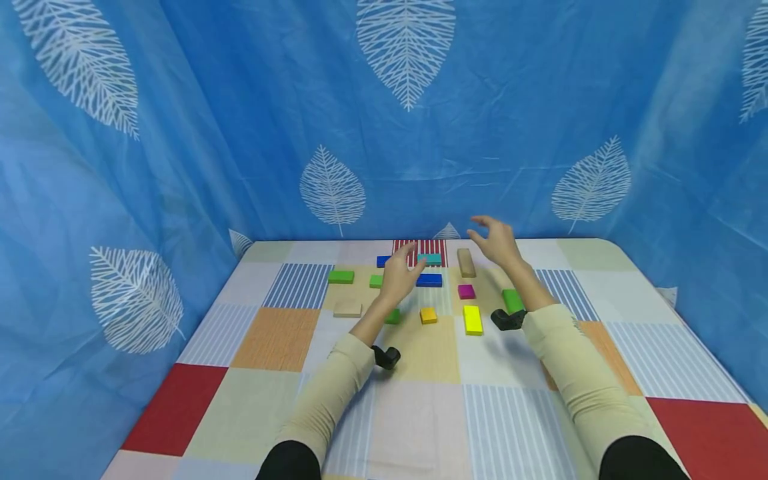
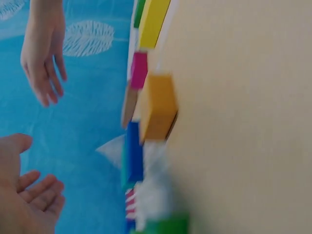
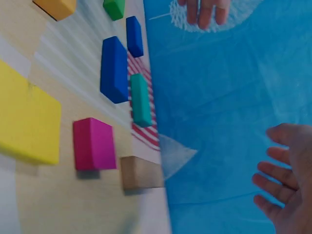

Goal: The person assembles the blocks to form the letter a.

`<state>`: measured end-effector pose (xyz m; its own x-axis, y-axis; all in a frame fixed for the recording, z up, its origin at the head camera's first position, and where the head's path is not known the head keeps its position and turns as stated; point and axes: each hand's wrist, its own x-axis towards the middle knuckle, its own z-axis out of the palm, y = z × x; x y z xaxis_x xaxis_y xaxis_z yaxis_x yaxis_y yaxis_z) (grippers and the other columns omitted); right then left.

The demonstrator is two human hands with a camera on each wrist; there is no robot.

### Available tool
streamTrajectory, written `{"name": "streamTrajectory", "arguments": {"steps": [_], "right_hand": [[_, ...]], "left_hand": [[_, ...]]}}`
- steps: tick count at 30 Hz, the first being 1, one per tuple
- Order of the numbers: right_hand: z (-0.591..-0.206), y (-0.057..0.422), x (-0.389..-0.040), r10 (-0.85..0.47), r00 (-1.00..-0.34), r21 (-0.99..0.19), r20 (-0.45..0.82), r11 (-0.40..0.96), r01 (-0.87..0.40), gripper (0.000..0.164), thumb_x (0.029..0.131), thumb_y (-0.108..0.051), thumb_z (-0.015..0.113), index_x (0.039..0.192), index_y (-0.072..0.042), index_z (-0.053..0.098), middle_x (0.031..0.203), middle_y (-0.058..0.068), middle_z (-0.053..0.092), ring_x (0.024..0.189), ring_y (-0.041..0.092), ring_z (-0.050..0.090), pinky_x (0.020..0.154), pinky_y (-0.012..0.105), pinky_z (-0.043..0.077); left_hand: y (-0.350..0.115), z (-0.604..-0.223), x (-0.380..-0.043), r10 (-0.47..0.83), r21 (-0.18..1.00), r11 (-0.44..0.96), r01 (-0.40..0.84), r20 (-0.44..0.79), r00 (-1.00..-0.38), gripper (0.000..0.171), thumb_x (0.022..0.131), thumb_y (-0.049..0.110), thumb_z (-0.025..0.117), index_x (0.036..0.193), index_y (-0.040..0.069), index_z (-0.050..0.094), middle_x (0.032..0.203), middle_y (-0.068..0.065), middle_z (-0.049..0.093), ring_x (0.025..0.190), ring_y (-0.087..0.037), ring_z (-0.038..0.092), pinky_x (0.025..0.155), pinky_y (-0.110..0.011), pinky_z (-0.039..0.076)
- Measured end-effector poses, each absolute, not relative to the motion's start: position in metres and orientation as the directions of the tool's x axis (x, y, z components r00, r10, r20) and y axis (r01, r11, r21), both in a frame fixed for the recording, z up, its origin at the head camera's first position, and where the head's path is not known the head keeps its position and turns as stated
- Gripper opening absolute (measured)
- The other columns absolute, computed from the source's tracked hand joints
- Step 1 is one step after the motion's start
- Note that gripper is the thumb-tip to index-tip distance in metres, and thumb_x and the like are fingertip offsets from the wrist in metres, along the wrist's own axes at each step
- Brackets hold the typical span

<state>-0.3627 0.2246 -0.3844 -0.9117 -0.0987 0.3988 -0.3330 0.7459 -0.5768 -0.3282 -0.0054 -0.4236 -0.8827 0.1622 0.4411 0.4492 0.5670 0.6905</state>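
Left grip (image 1: pixel 399 275) and right grip (image 1: pixel 498 245) were part-open, empty; a sound pinch required alignment with the tan block (image 1: pixel 466 263) just left of the right grip

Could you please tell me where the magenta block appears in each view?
Head: magenta block, slightly right of and below centre.
Left wrist: magenta block, upper half, slightly left of centre.
Right wrist: magenta block, left side, below centre.
Shared landmark: yellow block, near it in all three.
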Motion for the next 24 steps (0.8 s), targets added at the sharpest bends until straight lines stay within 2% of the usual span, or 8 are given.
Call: {"name": "streamTrajectory", "arguments": {"steps": [3,7,15,18,20,24], "right_hand": [[-0.396,0.222,-0.374,-0.069,-0.913,-0.655,0.401,0.675,-0.339,0.041,0.092,-0.018,0.058,0.126,0.005,0.051,0.125,0.023,0.053,0.116,0.038,0.048,0.098,0.049,0.037],[-0.415,0.219,-0.382,-0.028,-0.930,-0.758,0.366,0.571,-0.315,0.044,0.094,-0.019,0.056,0.129,0.006,0.047,0.129,0.024,0.049,0.120,0.037,0.044,0.101,0.046,0.035],[-0.455,0.216,-0.393,-0.001,-0.986,-0.902,0.165,0.405,-0.151,0.055,0.096,-0.027,0.051,0.140,0.001,0.033,0.143,0.019,0.034,0.131,0.034,0.031,0.107,0.043,0.028],[-0.465,0.218,-0.397,0.002,-0.995,-0.943,0.105,0.318,-0.099,0.056,0.096,-0.023,0.050,0.142,0.002,0.029,0.145,0.020,0.029,0.133,0.034,0.026,0.107,0.043,0.026],[-0.471,0.220,-0.399,-0.009,-0.996,-0.947,0.093,0.307,-0.092,0.055,0.097,-0.020,0.049,0.142,0.004,0.027,0.145,0.023,0.027,0.133,0.036,0.024,0.107,0.043,0.025],[-0.477,0.225,-0.403,-0.036,-0.992,-0.895,0.121,0.428,-0.125,0.051,0.098,-0.015,0.046,0.140,0.008,0.030,0.139,0.029,0.033,0.130,0.039,0.030,0.107,0.044,0.027]], "left_hand": [[0.014,-0.434,-0.332,0.145,0.756,0.468,0.458,0.446,-0.883,0.042,0.091,0.022,0.060,0.127,0.002,0.053,0.122,-0.010,0.059,0.111,-0.020,0.055,0.094,-0.032,0.044],[0.035,-0.450,-0.335,0.146,0.796,0.405,0.451,0.430,-0.891,0.040,0.091,0.021,0.060,0.126,0.003,0.055,0.120,-0.007,0.060,0.110,-0.018,0.056,0.094,-0.029,0.044],[0.055,-0.477,-0.335,0.255,0.740,0.490,0.460,0.383,-0.888,0.041,0.090,0.023,0.061,0.127,0.006,0.056,0.123,-0.005,0.059,0.113,-0.017,0.054,0.096,-0.025,0.041],[0.058,-0.481,-0.335,0.310,0.713,0.523,0.468,0.353,-0.883,0.043,0.089,0.026,0.062,0.127,0.007,0.056,0.124,-0.003,0.059,0.114,-0.018,0.053,0.097,-0.026,0.040],[0.059,-0.481,-0.335,0.345,0.687,0.552,0.473,0.328,-0.879,0.044,0.089,0.029,0.062,0.127,0.008,0.056,0.123,-0.002,0.059,0.113,-0.017,0.054,0.097,-0.025,0.040],[0.058,-0.481,-0.336,0.408,0.614,0.620,0.488,0.280,-0.869,0.047,0.087,0.035,0.064,0.125,0.010,0.058,0.120,0.001,0.061,0.112,-0.014,0.054,0.102,-0.027,0.034]]}}
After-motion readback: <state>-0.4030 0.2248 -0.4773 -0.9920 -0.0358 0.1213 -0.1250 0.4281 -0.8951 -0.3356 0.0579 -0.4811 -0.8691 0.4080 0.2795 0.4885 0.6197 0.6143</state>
